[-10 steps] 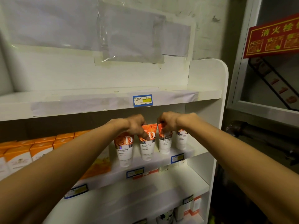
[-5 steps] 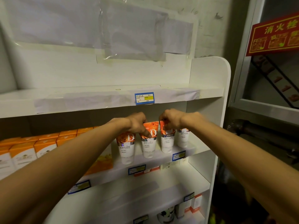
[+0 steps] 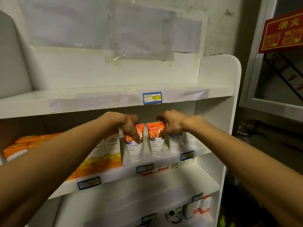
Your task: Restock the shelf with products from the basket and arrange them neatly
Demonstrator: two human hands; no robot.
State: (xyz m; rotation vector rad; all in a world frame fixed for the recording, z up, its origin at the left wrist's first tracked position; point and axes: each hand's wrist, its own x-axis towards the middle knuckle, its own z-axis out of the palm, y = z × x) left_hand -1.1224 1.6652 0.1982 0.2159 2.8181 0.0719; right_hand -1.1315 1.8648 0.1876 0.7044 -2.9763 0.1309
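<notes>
Orange-topped tubes stand caps-down on the middle shelf (image 3: 165, 163). Left hand (image 3: 129, 125) grips the first tube (image 3: 135, 145); right hand (image 3: 172, 123) pinches the second tube (image 3: 155, 141) and hides a third tube's (image 3: 174, 143) top. Basket out of frame.

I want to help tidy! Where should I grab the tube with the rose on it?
Probably pinch the rose tube by its flat orange top edge, from the front and above. It stands cap-down, with tubes close on both sides, so its top is the freest part. The right hand touches it there.
</notes>
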